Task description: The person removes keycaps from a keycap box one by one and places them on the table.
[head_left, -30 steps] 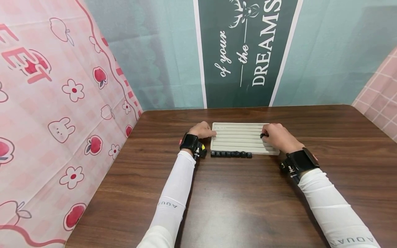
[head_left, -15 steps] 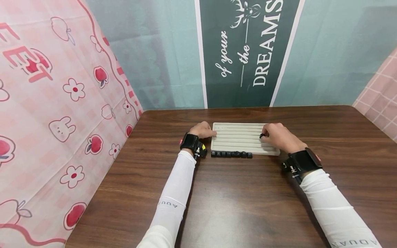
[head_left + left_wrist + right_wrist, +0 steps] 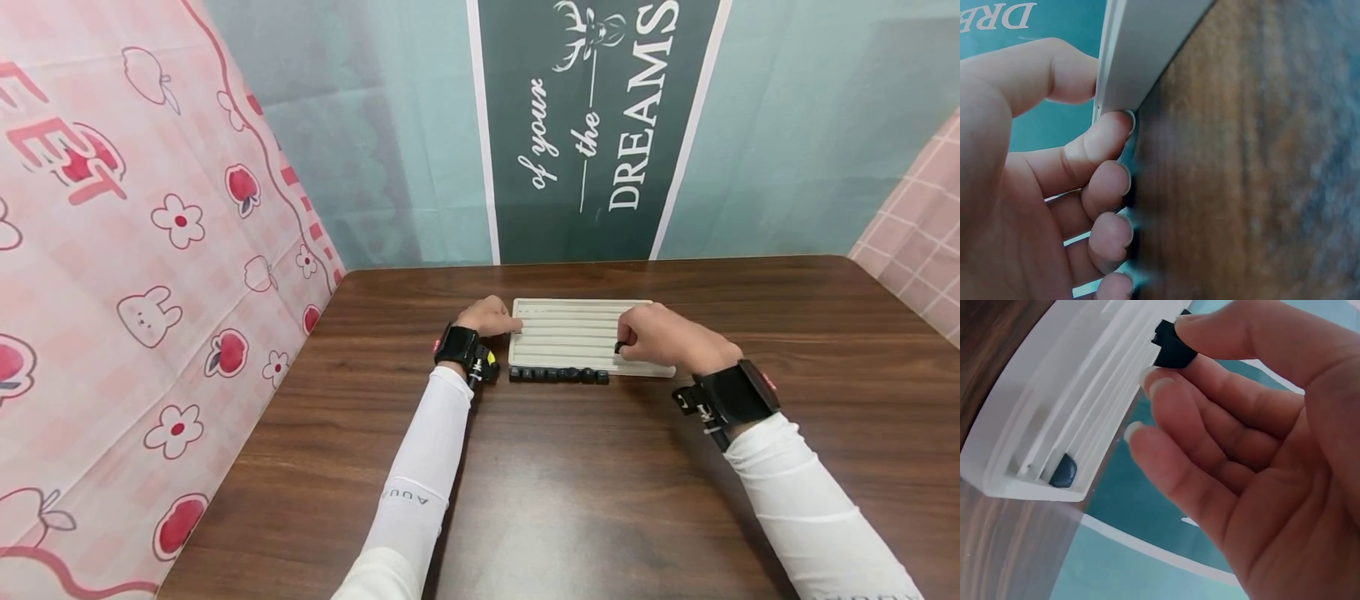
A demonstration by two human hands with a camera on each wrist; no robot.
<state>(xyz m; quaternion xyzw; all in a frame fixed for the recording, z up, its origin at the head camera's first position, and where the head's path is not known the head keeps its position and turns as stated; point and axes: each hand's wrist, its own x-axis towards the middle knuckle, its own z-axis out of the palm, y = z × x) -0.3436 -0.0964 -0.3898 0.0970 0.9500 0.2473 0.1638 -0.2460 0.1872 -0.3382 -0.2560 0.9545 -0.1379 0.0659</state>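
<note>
A cream tray point(image 3: 566, 326) with long parallel ridges lies on the table. My left hand point(image 3: 483, 317) holds its left end; in the left wrist view the thumb lies against the rim and the index finger against the outer wall point(image 3: 1138, 56). Over the tray's right part, my right hand point(image 3: 667, 335) pinches a black keycap point(image 3: 1175, 347) between thumb and fingers, with its hollow underside partly showing. Another dark keycap point(image 3: 1065, 472) sits in a groove at the tray's end, seen only in the right wrist view. Several black keycaps point(image 3: 558, 375) stand in a row along the tray's near edge.
The brown wooden table point(image 3: 525, 467) runs back to a teal cloth point(image 3: 405, 142) with a dark printed panel. A pink patterned cloth point(image 3: 176, 325) hangs along the left side, and pink tile-patterned cloth point(image 3: 918, 225) is at the right.
My right hand has moved left and nearer to me over the tray, carrying the keycap. The left hand, tray and row of keycaps have stayed in place.
</note>
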